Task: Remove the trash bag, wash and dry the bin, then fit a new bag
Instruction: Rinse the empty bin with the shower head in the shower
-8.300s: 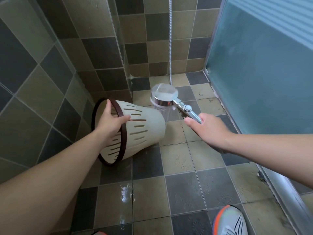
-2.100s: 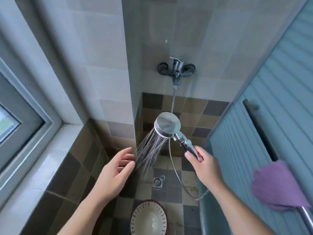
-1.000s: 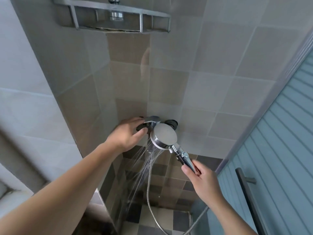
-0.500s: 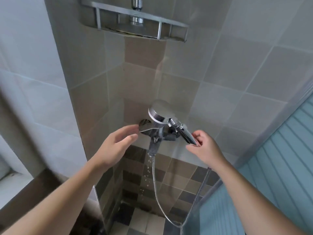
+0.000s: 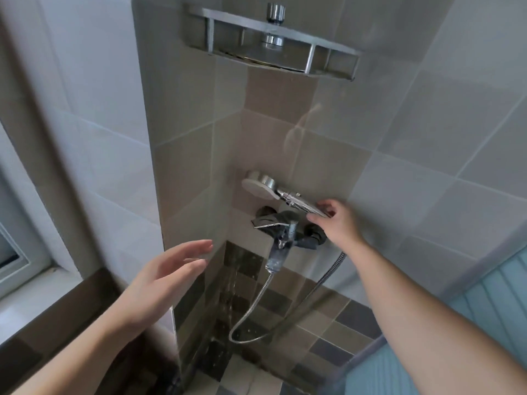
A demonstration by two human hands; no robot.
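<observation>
The left hand (image 5: 168, 272) was nearest, raised in mid-air with fingers straight and loosely spread, holding nothing and touching nothing. Beyond it, the right hand (image 5: 335, 220) was curled round the handle of the shower head (image 5: 261, 188), gripping it against the tiled wall (image 5: 399, 155) just above the mixer tap (image 5: 285, 226). The spray face pointed left and slightly down. A metal hose (image 5: 251, 306) hung from the tap's outlet in a loop and rose again towards the handle. Drops of water were falling beneath the tap. Higher on the wall, a corner shelf (image 5: 271, 49) was fixed. The bin was out of sight; its position could not be determined.
</observation>
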